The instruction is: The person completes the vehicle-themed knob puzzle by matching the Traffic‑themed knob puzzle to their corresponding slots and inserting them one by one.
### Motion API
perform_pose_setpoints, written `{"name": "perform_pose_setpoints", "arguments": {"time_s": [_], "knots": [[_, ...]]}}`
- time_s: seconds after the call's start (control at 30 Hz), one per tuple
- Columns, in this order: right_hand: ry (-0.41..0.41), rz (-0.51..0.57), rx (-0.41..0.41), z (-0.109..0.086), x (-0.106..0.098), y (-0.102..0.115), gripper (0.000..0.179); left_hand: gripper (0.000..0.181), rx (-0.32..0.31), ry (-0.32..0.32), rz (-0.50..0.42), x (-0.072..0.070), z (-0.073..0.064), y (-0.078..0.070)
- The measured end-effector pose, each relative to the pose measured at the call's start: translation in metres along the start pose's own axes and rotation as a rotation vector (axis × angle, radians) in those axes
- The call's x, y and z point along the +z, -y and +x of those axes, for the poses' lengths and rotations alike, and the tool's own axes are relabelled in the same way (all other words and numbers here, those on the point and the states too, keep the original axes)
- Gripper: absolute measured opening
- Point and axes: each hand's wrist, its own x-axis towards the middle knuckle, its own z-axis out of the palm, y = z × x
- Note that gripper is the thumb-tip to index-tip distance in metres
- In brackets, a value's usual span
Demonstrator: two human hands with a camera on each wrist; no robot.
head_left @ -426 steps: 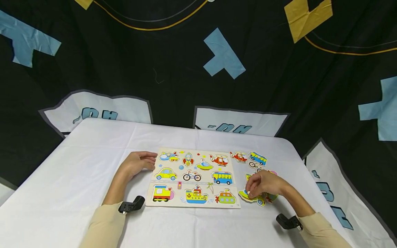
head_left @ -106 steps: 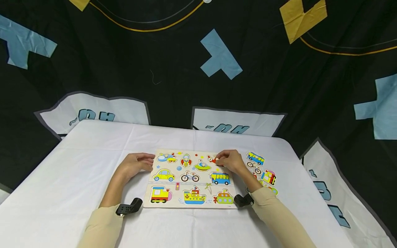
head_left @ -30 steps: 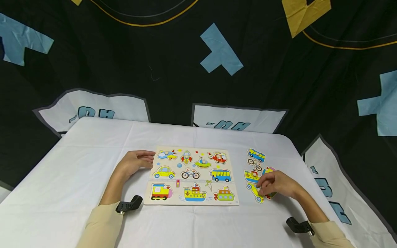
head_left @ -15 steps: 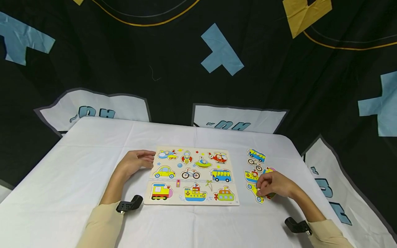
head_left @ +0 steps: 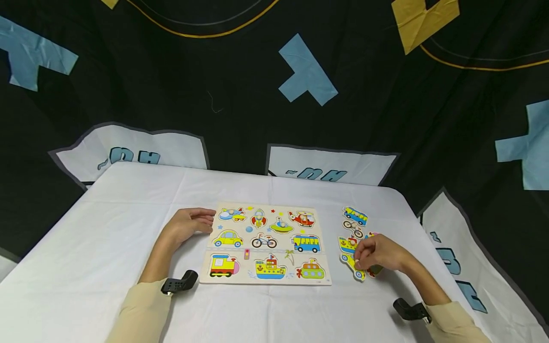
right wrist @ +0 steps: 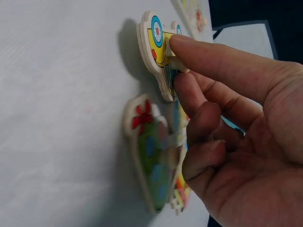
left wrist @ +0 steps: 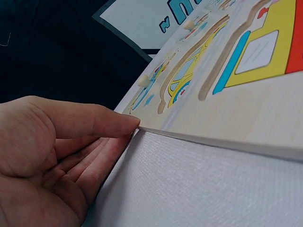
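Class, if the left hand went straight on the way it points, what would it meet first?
The left hand would meet the puzzle board first, at its left edge; a fingertip seems to touch it, though contact is uncertain.

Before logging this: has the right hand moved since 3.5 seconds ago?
Yes, head view: the right hand went down-right, from the helicopter on the board to the car piece beside it.

Head camera looks forward and down; nearer, left wrist shares its board (head_left: 285, 240), right its car piece (right wrist: 157, 49).
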Motion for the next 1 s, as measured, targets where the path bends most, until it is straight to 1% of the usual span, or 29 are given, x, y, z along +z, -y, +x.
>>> {"name": "perform_pose_setpoints", "arguments": {"time_s": [0.17, 0.23, 0.4, 0.53, 0.63, 0.83, 1.0], "knots": [[0.001, 0.025, -0.015, 0.008, -0.004, 0.011, 0.022, 0.055, 0.001, -0.002, -0.004, 0.0, 0.0, 0.002], [-0.007, 0.025, -0.005, 0.011, -0.005, 0.016, 0.023, 0.055, 0.003, 0.0, -0.005, 0.0, 0.0, 0.002], [-0.021, -0.002, 0.003, 0.02, -0.006, 0.029, 0.023, 0.055, 0.01, -0.001, 0.001, 0.0, 0.001, 0.003], [-0.021, -0.009, -0.021, 0.03, -0.005, 0.041, 0.023, 0.055, 0.007, -0.003, 0.001, 0.001, 0.0, 0.002], [-0.044, -0.02, -0.026, 0.039, -0.002, 0.049, 0.024, 0.055, 0.0, -0.005, -0.003, 0.001, 0.0, 0.001], [-0.111, -0.058, -0.009, 0.054, 0.004, 0.062, 0.024, 0.052, -0.007, -0.016, -0.004, 0.002, 0.0, 0.0], [-0.139, -0.041, -0.025, 0.068, 0.011, 0.071, 0.022, 0.053, -0.018, -0.024, 0.009, 0.002, 0.0, 0.0]]}}
